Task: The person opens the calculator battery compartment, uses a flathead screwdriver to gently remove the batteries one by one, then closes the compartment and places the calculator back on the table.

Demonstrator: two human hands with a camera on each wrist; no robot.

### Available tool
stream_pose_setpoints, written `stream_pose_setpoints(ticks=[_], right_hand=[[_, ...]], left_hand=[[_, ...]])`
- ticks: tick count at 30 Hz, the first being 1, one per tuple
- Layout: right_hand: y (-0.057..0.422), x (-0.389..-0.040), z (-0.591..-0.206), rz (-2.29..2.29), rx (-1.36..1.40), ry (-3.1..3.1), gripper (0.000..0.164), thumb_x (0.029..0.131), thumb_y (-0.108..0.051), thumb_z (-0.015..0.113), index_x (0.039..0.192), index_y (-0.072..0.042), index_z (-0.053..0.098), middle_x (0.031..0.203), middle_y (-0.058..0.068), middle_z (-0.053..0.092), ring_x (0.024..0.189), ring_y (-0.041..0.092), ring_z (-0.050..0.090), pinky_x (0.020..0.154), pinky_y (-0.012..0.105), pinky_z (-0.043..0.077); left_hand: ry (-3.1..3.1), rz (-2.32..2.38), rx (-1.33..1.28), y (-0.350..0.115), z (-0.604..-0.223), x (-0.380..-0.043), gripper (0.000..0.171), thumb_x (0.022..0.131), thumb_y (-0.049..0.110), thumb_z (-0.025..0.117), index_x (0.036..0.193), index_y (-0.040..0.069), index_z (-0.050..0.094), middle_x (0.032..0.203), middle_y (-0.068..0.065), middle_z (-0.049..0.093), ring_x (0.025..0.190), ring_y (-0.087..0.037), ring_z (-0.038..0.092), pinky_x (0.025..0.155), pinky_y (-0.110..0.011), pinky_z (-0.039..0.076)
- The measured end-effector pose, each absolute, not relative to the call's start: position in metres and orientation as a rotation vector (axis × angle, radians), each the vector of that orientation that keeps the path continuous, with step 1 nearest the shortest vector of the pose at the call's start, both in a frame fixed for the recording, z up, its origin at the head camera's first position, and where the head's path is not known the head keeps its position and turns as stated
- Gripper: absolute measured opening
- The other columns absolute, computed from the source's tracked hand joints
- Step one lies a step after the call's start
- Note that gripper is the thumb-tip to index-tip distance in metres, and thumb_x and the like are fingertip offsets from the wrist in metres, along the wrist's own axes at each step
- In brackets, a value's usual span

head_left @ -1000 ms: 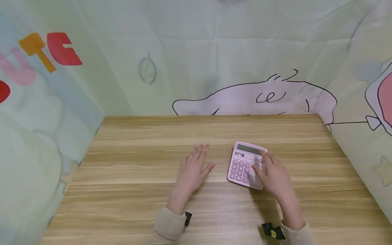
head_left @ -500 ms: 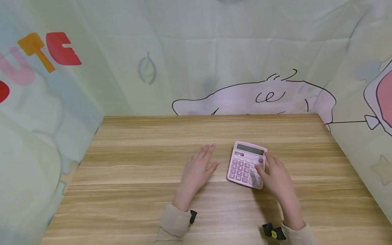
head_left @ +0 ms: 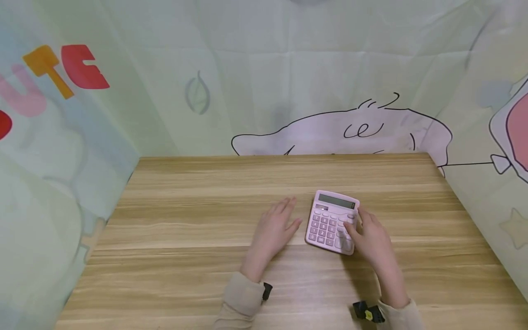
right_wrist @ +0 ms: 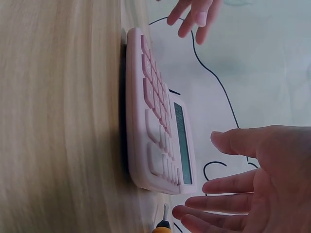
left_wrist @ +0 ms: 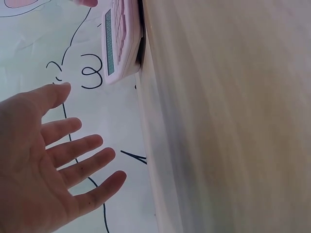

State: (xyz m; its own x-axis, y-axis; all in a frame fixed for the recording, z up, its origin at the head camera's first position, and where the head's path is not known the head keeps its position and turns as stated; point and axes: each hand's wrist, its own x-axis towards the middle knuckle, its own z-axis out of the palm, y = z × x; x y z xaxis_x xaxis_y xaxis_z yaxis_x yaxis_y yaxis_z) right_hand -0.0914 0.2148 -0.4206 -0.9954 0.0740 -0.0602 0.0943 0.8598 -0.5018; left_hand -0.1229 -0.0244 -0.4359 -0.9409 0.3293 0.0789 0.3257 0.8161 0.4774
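The pink calculator (head_left: 326, 224) lies on the wood-grain table (head_left: 185, 220), right of the frame's center, display (head_left: 336, 200) toward the top. The right hand (head_left: 374, 240) hovers over its right edge, fingers relaxed, grasping nothing. The left hand (head_left: 273, 231), just left of the calculator, is likewise released, fingers extended.

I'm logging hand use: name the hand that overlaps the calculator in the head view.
The right hand: it overlaps the right edge of the calculator, while the left hand shows wholly apart, off its left side.
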Motion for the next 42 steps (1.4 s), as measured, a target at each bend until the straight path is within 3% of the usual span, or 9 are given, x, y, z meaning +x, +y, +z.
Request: stream_pose_setpoints(ticks=[14, 24, 32, 36, 42], right_hand=[[0.215, -0.093, -0.423, -0.809, 0.190, 2.941, 0.067, 0.095, -0.032, 0.054, 0.142, 0.011, 0.034, 0.135, 0.037, 0.045, 0.125, 0.052, 0.044, 0.101, 0.062, 0.037], [0.214, -0.096, -0.428, -0.796, 0.201, 2.919, 0.068, 0.095, -0.032, 0.053, 0.141, 0.014, 0.033, 0.136, 0.038, 0.044, 0.126, 0.053, 0.042, 0.102, 0.062, 0.037], [0.213, -0.098, -0.432, -0.821, 0.176, 2.926, 0.057, 0.094, -0.031, 0.055, 0.131, 0.011, 0.046, 0.116, 0.033, 0.059, 0.102, 0.043, 0.059, 0.086, 0.056, 0.047], [0.212, -0.098, -0.433, -0.836, 0.194, 2.921, 0.054, 0.094, -0.031, 0.054, 0.128, 0.010, 0.049, 0.113, 0.031, 0.061, 0.098, 0.039, 0.060, 0.083, 0.054, 0.048], [0.213, -0.099, -0.436, -0.820, 0.233, 2.943, 0.046, 0.094, -0.030, 0.056, 0.119, 0.009, 0.055, 0.096, 0.024, 0.058, 0.079, 0.029, 0.052, 0.064, 0.039, 0.044]], left_hand=[[2.959, 0.820, 0.524, -0.012, -0.439, -0.129, 0.061, 0.096, 0.034, 0.054, 0.149, 0.012, 0.035, 0.147, -0.014, 0.045, 0.135, -0.032, 0.044, 0.112, -0.046, 0.035], [2.960, 0.786, 0.550, -0.003, -0.440, -0.135, 0.045, 0.095, 0.026, 0.056, 0.133, 0.002, 0.054, 0.136, -0.013, 0.057, 0.127, -0.028, 0.052, 0.108, -0.039, 0.041], [2.955, 0.750, 0.534, 0.002, -0.443, -0.138, 0.044, 0.096, 0.029, 0.055, 0.131, 0.004, 0.057, 0.133, -0.012, 0.059, 0.123, -0.028, 0.055, 0.106, -0.040, 0.043], [2.953, 0.740, 0.534, 0.005, -0.442, -0.138, 0.039, 0.095, 0.027, 0.056, 0.126, 0.004, 0.061, 0.129, -0.011, 0.061, 0.119, -0.027, 0.058, 0.102, -0.039, 0.046], [2.945, 0.757, 0.524, 0.010, -0.441, -0.139, 0.030, 0.093, 0.021, 0.058, 0.117, 0.005, 0.067, 0.117, -0.009, 0.066, 0.107, -0.025, 0.061, 0.093, -0.038, 0.051]])
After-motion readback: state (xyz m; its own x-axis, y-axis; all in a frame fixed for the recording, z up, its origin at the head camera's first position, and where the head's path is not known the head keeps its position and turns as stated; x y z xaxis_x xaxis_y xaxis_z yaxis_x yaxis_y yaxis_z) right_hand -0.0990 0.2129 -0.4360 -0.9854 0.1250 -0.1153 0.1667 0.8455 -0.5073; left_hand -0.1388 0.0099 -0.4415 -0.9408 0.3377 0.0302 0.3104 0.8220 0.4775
